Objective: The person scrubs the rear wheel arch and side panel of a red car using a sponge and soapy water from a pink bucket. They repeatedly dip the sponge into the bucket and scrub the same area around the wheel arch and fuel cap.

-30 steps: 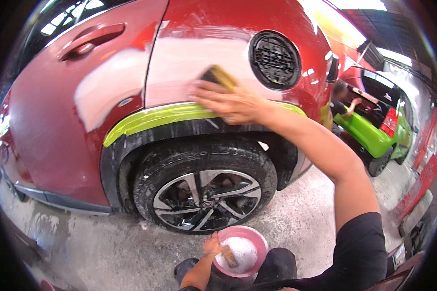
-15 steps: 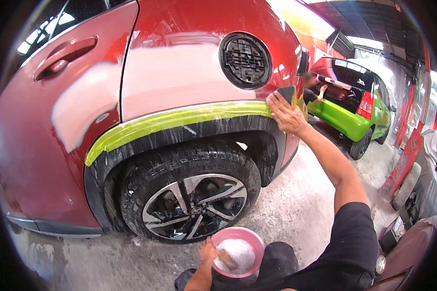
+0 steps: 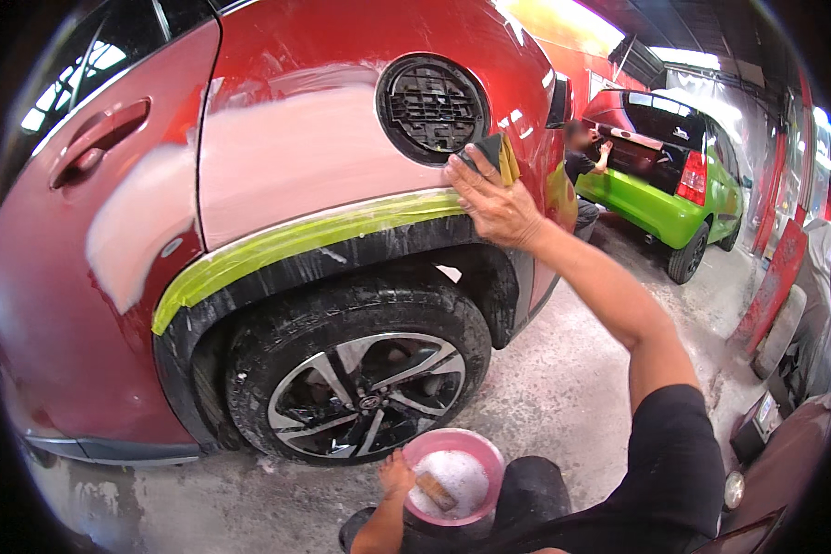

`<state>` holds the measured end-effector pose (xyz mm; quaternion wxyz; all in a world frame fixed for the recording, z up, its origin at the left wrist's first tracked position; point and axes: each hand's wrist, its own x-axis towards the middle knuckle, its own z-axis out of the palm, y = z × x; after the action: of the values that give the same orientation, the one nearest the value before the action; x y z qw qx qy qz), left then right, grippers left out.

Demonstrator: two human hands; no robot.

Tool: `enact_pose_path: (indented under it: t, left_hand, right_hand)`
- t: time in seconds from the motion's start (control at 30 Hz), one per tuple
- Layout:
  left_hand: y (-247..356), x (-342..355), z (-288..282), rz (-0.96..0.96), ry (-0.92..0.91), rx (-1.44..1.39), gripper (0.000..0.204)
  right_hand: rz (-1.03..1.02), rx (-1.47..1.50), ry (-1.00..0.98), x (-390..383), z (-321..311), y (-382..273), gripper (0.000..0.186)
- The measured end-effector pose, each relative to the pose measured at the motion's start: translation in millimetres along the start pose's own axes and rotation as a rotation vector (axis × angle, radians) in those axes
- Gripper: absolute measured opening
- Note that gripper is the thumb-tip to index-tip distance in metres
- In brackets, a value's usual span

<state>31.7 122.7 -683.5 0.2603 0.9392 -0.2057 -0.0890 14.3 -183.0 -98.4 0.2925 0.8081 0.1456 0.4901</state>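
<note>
My right hand (image 3: 497, 205) presses a folded sheet of sandpaper (image 3: 486, 153), dark grey with a tan side, against the red car's rear panel (image 3: 286, 152), just below the round black fuel filler recess (image 3: 433, 108). The panel has a pale pink, dull patch. Yellow-green masking tape (image 3: 314, 242) runs along the top of the black wheel arch trim (image 3: 342, 256). Low in front, my left hand (image 3: 397, 475) holds the rim of a pink basin (image 3: 495, 452). Whitish, foamy liquid fills it, and a brown block (image 3: 436, 490) floats or rests inside.
The rear wheel (image 3: 369, 397) stands beside the basin on a wet, stained concrete floor (image 3: 563, 369). Farther right, a person (image 3: 584, 166) crouches behind a green car (image 3: 637, 197). Red panels (image 3: 774, 286) lean at the right edge.
My right hand has slid the sandpaper left along the panel, closer under the filler recess. The view has shifted slightly. My left hand stays at the basin rim.
</note>
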Motion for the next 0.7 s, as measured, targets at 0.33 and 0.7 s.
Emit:
enact_pose_path:
  t: [0.33,0.7]
  left_hand:
    - [8,-8,-9,0.069,0.005,0.062,0.051]
    - [4,-5,-2,0.068,0.018,0.028,0.052]
  right_hand:
    - [0.479,-0.026,0.145,-4,-1,-16,0.045]
    - [0.625,0.033,0.133,12,18,-87,0.048]
